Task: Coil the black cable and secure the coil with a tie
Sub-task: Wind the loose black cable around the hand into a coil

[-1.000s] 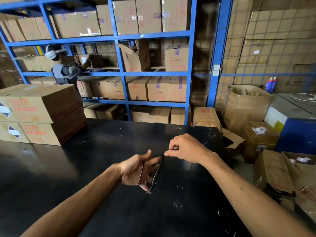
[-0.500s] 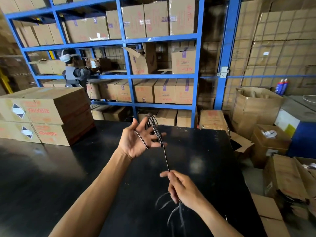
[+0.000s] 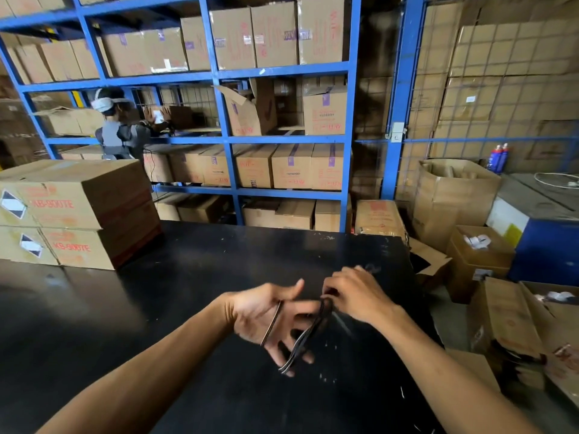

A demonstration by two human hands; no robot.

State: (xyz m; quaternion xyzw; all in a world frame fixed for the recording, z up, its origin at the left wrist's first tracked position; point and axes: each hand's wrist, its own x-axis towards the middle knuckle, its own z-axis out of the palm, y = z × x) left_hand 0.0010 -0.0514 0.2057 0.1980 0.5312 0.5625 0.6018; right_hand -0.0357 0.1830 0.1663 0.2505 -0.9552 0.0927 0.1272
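A: Where's the thin black rubber-sheathed cable (image 3: 308,332)?

B: Looped around the spread left hand (image 3: 269,317), over the glossy black worktop (image 3: 156,308). One strand crosses the palm, a bunch of strands runs across the fingers down toward 6 o'clock.

A: Hands?

B: Left is open, fingers splayed as a former, the loops hanging on it. Right hand (image 3: 357,296), at 3 o'clock of the left, pinches the cable where the loops gather at the top.

A: Handling?

B: Looks light, limp, a bit springy; loops likely slide off if the fingers relax. Best hold is the bundled top of the coil. No tie visible.
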